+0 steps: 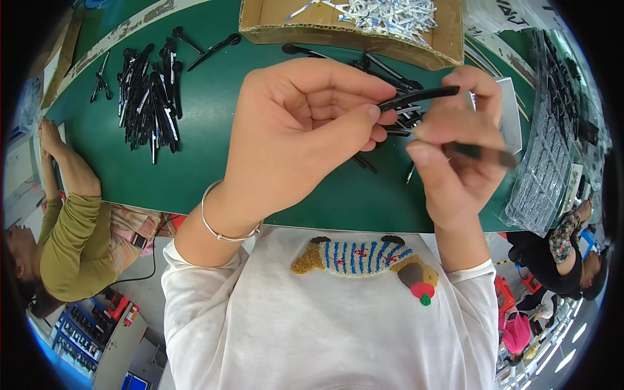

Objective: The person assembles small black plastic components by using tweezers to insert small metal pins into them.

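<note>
My left hand (292, 123) is closed, pinching a slim, curved black strip (422, 97) between thumb and fingers. The strip's free end points right, toward my other hand. Close beside it, my right hand (461, 156) has its thumb and index finger bent together. A dark, slim piece (484, 155), smeared by motion, lies across the fingers of that hand; its kind cannot be made out. Below and behind both hands, more slim black pieces (396, 81) lie on the green table (188, 185), partly hidden by my fingers.
A heap of slim black pieces (151, 97) lies at the left. At the back stands a cardboard box (351, 36) holding white and blue scraps (390, 14). Clear plastic trays (543, 149) stand on the right. Another person (75, 227) sits at the left edge, others at the right.
</note>
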The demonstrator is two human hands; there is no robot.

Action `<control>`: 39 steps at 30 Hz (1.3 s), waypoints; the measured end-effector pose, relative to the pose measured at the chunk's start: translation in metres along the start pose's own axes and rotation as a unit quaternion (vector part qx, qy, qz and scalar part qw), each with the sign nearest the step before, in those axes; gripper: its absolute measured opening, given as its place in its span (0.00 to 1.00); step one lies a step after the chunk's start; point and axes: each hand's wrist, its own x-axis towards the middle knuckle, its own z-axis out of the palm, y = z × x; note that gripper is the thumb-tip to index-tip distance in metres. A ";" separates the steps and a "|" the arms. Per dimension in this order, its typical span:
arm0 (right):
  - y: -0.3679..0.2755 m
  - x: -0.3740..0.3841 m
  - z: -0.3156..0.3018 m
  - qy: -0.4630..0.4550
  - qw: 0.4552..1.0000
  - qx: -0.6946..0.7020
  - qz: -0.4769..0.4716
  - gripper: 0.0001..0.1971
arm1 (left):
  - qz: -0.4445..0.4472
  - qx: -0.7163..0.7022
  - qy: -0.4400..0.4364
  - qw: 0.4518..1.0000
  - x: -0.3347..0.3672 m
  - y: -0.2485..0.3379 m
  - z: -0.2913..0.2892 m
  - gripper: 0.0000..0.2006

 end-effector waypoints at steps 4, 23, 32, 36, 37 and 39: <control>-0.008 0.001 0.008 0.069 0.971 0.161 0.162 0.09 | 0.010 -0.001 0.017 1.000 -0.001 -0.003 0.002 0.10; -0.019 -0.012 -0.059 0.183 0.955 0.159 0.173 0.06 | -0.019 -0.035 -0.003 0.999 -0.004 0.003 0.004 0.13; -0.031 -0.003 -0.005 0.076 0.988 -0.131 -0.002 0.10 | -0.065 -0.122 -0.034 0.990 -0.006 0.004 0.001 0.12; -0.040 0.002 0.012 0.059 0.980 -0.188 -0.036 0.10 | -0.045 -0.154 -0.033 0.986 -0.008 0.001 0.001 0.10; -0.041 0.002 0.016 0.082 0.981 -0.173 -0.026 0.10 | -0.033 -0.173 -0.037 0.984 -0.008 0.000 0.001 0.09; -0.038 0.001 0.019 0.104 0.982 -0.157 -0.016 0.10 | -0.020 -0.193 -0.039 0.980 -0.008 -0.003 0.000 0.08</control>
